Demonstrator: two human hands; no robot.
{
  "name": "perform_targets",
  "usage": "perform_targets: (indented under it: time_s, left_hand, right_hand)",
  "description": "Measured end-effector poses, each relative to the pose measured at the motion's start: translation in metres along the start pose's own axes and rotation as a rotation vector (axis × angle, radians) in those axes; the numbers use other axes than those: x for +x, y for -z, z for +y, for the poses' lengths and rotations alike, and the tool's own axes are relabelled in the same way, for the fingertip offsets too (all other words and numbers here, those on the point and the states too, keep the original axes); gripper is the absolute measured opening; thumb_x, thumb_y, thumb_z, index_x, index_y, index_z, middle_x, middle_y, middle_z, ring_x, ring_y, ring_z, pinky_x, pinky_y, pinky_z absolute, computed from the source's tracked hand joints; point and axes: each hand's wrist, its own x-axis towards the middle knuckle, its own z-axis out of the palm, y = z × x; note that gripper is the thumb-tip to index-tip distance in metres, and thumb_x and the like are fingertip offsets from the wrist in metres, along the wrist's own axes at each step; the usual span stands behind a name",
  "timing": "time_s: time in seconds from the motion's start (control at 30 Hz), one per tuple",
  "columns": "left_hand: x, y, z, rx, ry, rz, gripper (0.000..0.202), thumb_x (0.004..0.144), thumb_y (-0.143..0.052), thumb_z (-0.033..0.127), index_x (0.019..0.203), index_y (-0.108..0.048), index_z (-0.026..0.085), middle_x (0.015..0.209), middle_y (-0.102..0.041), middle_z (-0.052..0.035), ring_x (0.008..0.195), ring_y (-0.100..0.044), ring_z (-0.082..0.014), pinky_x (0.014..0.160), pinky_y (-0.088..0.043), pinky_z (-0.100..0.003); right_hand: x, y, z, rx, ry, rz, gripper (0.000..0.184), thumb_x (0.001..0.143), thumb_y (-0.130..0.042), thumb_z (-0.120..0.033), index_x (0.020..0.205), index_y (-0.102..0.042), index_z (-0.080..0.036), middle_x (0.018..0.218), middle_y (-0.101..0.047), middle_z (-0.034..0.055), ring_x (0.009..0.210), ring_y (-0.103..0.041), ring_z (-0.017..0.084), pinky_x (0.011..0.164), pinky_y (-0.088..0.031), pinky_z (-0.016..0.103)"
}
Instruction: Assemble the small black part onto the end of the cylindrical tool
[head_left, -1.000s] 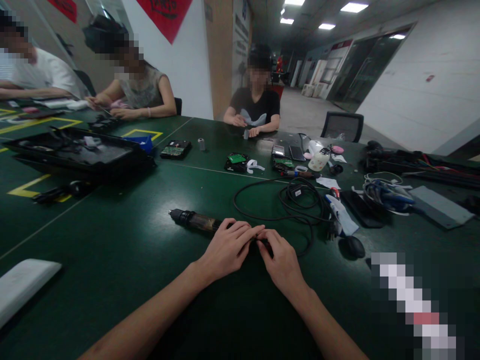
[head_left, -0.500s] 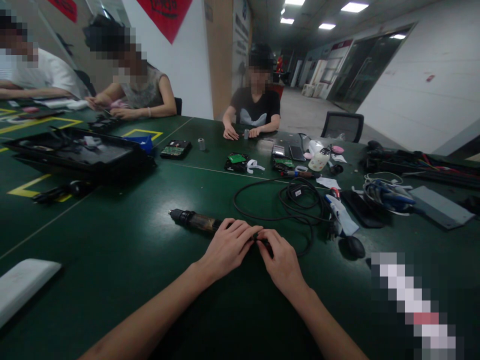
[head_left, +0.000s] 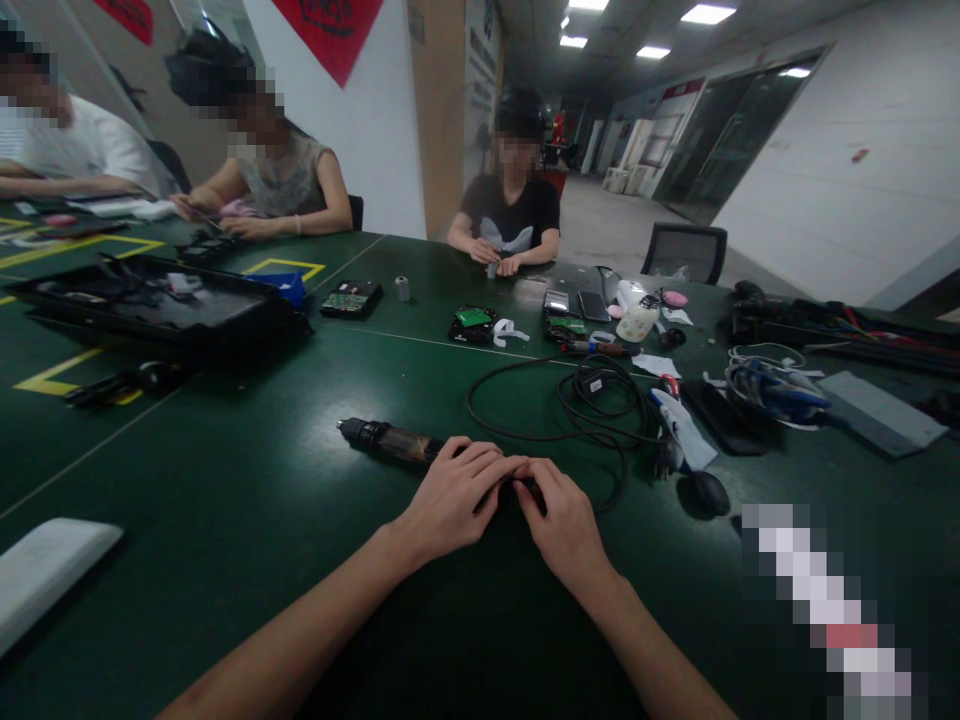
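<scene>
A dark electric screwdriver (head_left: 390,440) lies on the green table (head_left: 225,520), its tip pointing left. My left hand (head_left: 454,495) lies over its rear end with fingers curled around it. My right hand (head_left: 562,520) meets the left one fingertip to fingertip, pinching where the black cable (head_left: 570,405) joins the tool. What the fingers pinch is hidden. The cable loops away toward the back right in a loose coil.
A black tray (head_left: 150,305) stands at the left, a white pad (head_left: 45,570) at the near left edge. Circuit boards (head_left: 474,322), phones, a mouse (head_left: 709,492) and more cables litter the middle and right. Three people sit at the far side, working.
My hands have hardly moved; the fingers shifted slightly on the tool's end. The person opposite has drawn their hands together around a small object.
</scene>
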Motion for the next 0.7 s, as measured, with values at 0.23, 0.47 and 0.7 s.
perform_targets:
  time_s: [0.23,0.47,0.7]
  left_hand:
    - [0.0009,-0.0012,0.0004,0.027,0.035,0.009,0.038,0.101,-0.055,0.022,0.14,-0.056,0.025,0.131,-0.068,-0.0067,0.122,-0.06,-0.0243,0.105,-0.041,-0.045]
    - [0.0009,-0.002,-0.0002,0.023,0.05,-0.001,0.034,0.103,-0.053,0.02,0.137,-0.058,0.026,0.126,-0.07,-0.005,0.116,-0.062,-0.0228,0.105,-0.04,-0.045]
    - [0.0004,-0.0012,-0.0004,-0.021,0.01,0.007,0.046,0.101,-0.053,0.018,0.147,-0.05,0.027,0.132,-0.068,-0.0055,0.122,-0.06,-0.023,0.108,-0.038,-0.046]
  right_hand:
    - [-0.0001,-0.0001,0.0006,0.024,-0.008,-0.014,0.012,0.106,-0.05,-0.019,0.111,-0.059,-0.025,0.111,-0.068,0.0054,0.094,-0.065,0.023,0.084,-0.053,0.037]
    - [0.0005,0.0005,0.0011,0.03,-0.012,-0.033,0.011,0.106,-0.051,-0.02,0.111,-0.059,-0.025,0.113,-0.067,0.0055,0.095,-0.065,0.023,0.083,-0.053,0.036]
    - [0.0003,-0.0012,0.0025,-0.004,0.003,-0.006,0.009,0.105,-0.054,-0.019,0.108,-0.061,-0.025,0.109,-0.069,0.0049,0.092,-0.066,0.022,0.08,-0.052,0.034]
